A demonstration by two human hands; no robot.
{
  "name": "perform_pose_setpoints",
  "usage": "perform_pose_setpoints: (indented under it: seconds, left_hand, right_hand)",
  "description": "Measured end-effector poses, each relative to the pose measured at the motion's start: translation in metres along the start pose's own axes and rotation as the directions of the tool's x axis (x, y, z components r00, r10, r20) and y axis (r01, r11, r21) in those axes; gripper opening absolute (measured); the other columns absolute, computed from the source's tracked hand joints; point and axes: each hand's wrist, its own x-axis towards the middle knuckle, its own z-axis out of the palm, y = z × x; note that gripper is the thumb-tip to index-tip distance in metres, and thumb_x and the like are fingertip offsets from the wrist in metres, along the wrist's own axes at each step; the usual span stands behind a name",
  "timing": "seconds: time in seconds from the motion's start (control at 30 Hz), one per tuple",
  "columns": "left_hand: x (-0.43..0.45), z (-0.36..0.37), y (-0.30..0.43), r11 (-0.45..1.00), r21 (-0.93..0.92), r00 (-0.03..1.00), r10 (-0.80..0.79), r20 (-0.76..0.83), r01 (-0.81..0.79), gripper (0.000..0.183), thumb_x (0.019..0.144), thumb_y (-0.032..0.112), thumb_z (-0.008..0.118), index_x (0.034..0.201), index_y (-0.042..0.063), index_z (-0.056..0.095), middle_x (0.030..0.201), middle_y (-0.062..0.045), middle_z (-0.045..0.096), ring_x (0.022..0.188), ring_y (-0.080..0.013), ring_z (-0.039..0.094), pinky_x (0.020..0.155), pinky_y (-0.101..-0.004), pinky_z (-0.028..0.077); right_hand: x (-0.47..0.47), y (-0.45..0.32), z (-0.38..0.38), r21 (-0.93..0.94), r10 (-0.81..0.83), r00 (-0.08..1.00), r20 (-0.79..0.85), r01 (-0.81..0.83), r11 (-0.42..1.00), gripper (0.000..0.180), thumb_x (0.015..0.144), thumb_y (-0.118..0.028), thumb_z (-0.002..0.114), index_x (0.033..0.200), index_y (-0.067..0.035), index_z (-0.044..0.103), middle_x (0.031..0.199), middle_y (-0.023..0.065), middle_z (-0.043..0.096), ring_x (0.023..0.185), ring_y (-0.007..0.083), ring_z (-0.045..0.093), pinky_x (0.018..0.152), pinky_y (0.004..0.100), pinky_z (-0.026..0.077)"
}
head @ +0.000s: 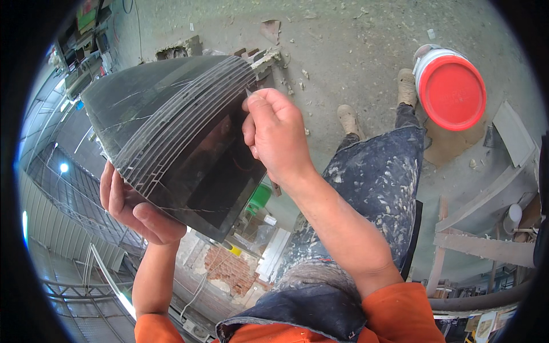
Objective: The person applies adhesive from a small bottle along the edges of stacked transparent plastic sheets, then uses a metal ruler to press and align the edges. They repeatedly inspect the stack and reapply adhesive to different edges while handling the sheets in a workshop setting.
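A dark, polished stone piece [171, 133] with pale veins is held up in front of me. Several parallel grooves and ridges run along its curved middle, with short light marks near the lower left end. My left hand [139, 206] grips its lower left edge from beneath, palm up. My right hand [272, 128] is near the upper right end of the grooves, thumb and forefinger pinched on a small thin pointed piece [248, 92], whose material I cannot tell. Its tip is at or close to the stone; contact is unclear.
A white bucket with a red lid [452, 92] stands on the floor beside my shoes. Broken masonry [180, 49] and crumbs lie beyond the stone. A wooden frame [484, 246] is at the lower right. Below the stone show a green container [258, 198] and exposed brickwork [229, 268].
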Motion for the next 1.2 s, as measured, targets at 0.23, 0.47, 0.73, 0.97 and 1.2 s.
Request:
perform_pose_setpoints:
  seconds: [0.23,0.47,0.73,0.97,1.2]
  left_hand:
    - [-0.001,0.001,-0.001,0.999,0.013,0.999,0.034,0.009,-0.034,0.060,0.114,0.044,0.027,0.146,-0.004,0.038,0.155,-0.021,0.035,0.146,-0.0299,0.043,0.122,-0.0459,0.034]
    - [-0.003,0.002,-0.003,0.999,-0.046,1.000,0.009,-0.009,-0.010,0.058,0.114,0.044,0.027,0.146,-0.004,0.038,0.155,-0.021,0.035,0.146,-0.0305,0.043,0.122,-0.0464,0.035]
    - [-0.003,0.002,-0.002,1.000,-0.019,1.000,0.010,0.002,-0.010,0.059,0.114,0.045,0.027,0.146,-0.003,0.038,0.155,-0.021,0.034,0.146,-0.0301,0.043,0.121,-0.0459,0.035]
    - [-0.004,0.005,-0.001,0.999,-0.036,1.000,-0.004,-0.013,0.003,0.059,0.114,0.045,0.027,0.146,-0.003,0.038,0.154,-0.021,0.036,0.145,-0.0302,0.043,0.121,-0.0469,0.034]
    - [-0.005,0.004,-0.002,1.000,-0.010,1.000,0.018,-0.007,-0.018,0.059,0.113,0.044,0.027,0.145,-0.004,0.039,0.154,-0.022,0.035,0.147,-0.0314,0.041,0.122,-0.0478,0.033]
  right_hand:
    - [-0.014,0.004,0.000,-0.109,-0.027,0.997,0.068,0.034,0.993,0.022,0.109,-0.024,0.055,0.101,-0.004,0.062,0.063,0.0029,0.058,0.047,0.0068,0.047,0.043,0.0237,0.037]
    - [0.005,0.010,-0.009,-0.115,-0.028,0.999,-0.021,0.025,0.993,0.023,0.109,-0.022,0.051,0.101,-0.003,0.061,0.065,0.0031,0.057,0.049,0.0074,0.047,0.045,0.0246,0.038]
    - [0.001,0.005,0.000,-0.071,-0.030,0.999,-0.024,0.028,0.997,0.023,0.109,-0.022,0.051,0.100,-0.003,0.062,0.064,0.0027,0.057,0.048,0.0070,0.047,0.044,0.0247,0.036]
    - [-0.010,-0.001,-0.001,-0.087,-0.020,0.995,0.093,0.028,0.996,0.028,0.108,-0.021,0.055,0.091,-0.001,0.062,0.061,0.0013,0.057,0.053,0.0093,0.057,0.051,0.0286,0.045]
    - [0.001,0.008,-0.021,-0.597,-0.526,0.850,0.016,0.430,0.677,0.017,0.108,-0.021,0.057,0.105,-0.004,0.057,0.069,0.0112,0.065,0.064,0.0306,0.066,0.057,0.0432,0.049]
